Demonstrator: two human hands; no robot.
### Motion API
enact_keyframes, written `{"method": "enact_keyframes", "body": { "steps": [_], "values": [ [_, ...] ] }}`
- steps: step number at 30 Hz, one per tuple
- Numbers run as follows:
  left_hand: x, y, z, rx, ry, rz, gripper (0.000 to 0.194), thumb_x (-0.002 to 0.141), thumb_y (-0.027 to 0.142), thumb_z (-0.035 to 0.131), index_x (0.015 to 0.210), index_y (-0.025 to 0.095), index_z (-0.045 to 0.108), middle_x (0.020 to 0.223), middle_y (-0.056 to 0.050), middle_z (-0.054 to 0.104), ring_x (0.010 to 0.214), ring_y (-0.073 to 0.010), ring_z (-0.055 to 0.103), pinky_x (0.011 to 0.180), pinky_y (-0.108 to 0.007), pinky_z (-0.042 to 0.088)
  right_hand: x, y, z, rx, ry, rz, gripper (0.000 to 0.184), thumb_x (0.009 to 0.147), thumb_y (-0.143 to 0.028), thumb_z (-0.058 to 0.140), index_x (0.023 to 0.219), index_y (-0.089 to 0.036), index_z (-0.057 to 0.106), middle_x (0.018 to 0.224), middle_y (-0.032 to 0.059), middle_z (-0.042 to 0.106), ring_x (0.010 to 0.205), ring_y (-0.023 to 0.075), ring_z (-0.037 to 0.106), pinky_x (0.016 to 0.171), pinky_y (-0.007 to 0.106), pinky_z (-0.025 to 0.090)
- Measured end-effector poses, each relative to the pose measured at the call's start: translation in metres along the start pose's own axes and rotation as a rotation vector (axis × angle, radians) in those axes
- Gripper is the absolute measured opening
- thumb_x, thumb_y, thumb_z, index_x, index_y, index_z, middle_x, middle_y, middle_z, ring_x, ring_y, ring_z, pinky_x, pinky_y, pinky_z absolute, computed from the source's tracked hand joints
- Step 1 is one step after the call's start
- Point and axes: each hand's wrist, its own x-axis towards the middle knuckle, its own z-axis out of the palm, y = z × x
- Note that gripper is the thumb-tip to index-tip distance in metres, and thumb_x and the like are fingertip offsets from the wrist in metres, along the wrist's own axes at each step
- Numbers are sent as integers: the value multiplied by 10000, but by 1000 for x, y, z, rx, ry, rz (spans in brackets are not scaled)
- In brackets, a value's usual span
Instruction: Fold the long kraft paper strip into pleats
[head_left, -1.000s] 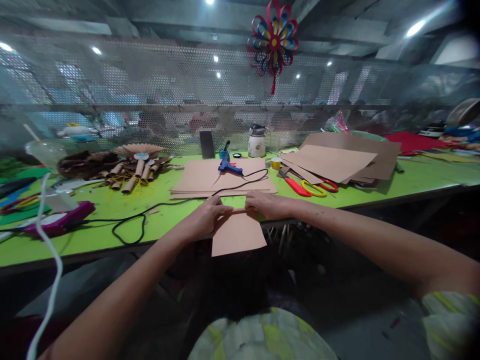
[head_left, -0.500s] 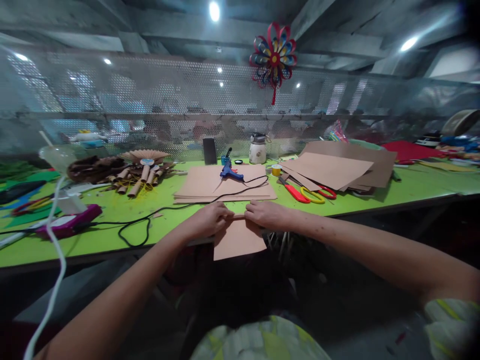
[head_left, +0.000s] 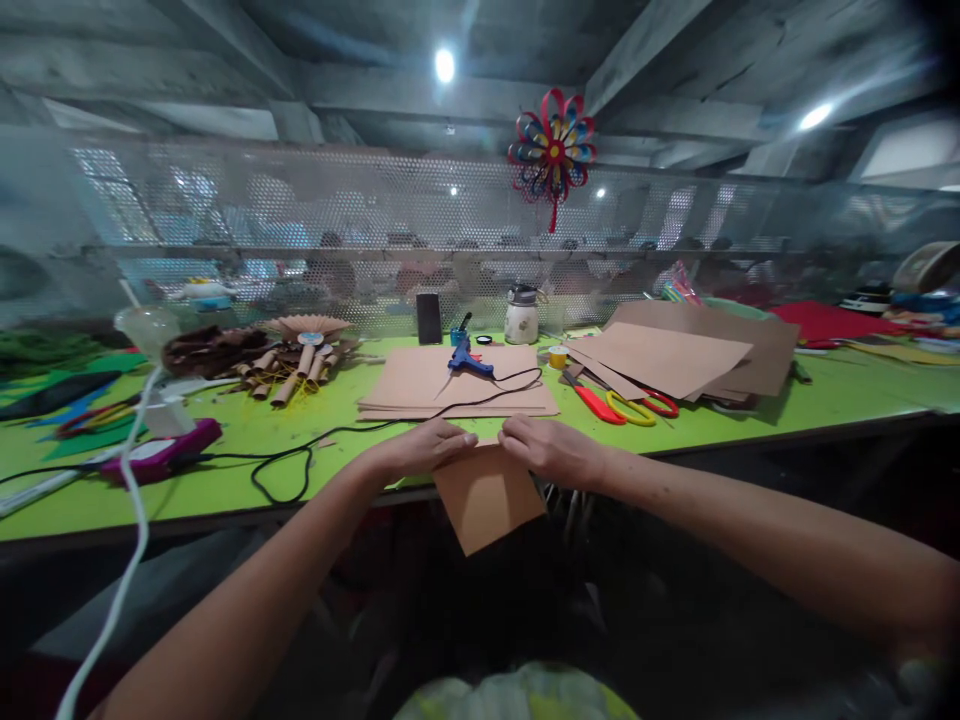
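Note:
A sheet of brown paper (head_left: 491, 500) hangs over the table's front edge, its top edge held in both hands. My left hand (head_left: 431, 445) is closed on the upper left of the sheet, thumb pointing inward. My right hand (head_left: 547, 448) grips the upper right with bent fingers. Any fold along the top edge is mostly hidden by the fingers. Just behind my hands lies a stack of brown sheets (head_left: 390, 385), and a blue glue gun (head_left: 470, 360) rests on it with its black cord trailing left.
Red-handled scissors (head_left: 600, 402) and a yellow-handled pair (head_left: 631, 408) lie right of the stack, beside larger brown sheets (head_left: 675, 350). A purple power strip (head_left: 165, 455) and rolled paper pieces (head_left: 289, 380) are at left. A white bottle (head_left: 522, 318) stands behind, before a perforated screen (head_left: 360, 220).
The paper sheet has turned and its lower corner now hangs further down. My left hand has flattened somewhat along the top edge. The whole view has shifted slightly.

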Motion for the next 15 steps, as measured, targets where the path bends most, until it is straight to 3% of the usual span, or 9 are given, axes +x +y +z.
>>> {"method": "enact_keyframes", "body": {
  "steps": [5,10,13,15],
  "values": [
    [-16,13,9,31,24,25,485,842,599,365,648,160,431,624,29,352,583,-107,316,505,-209,243,-4,-5,-8,18,87,-10,189,913,-88,364,935,-85,552,930,136,526,857,200,489,695,309,457],
    [-39,34,15,-5,112,41,459,881,533,367,759,142,572,711,3,512,664,-138,442,580,-211,344,-1,-9,-41,-3,154,-31,214,914,-89,355,993,-80,554,946,143,533,903,208,491,705,319,470],
    [-50,42,20,-123,190,46,405,863,514,445,890,166,651,907,-34,631,859,-203,527,744,-244,413,2,-12,-61,-10,204,-30,235,920,-85,337,999,-73,558,929,143,539,892,205,488,701,320,472],
    [-52,42,29,-245,230,50,362,837,487,521,983,192,674,1066,-43,642,1040,-241,508,888,-270,389,3,-15,-68,8,228,-21,227,920,-90,343,943,-77,569,906,137,539,862,198,485,702,317,470]
  ]
}}
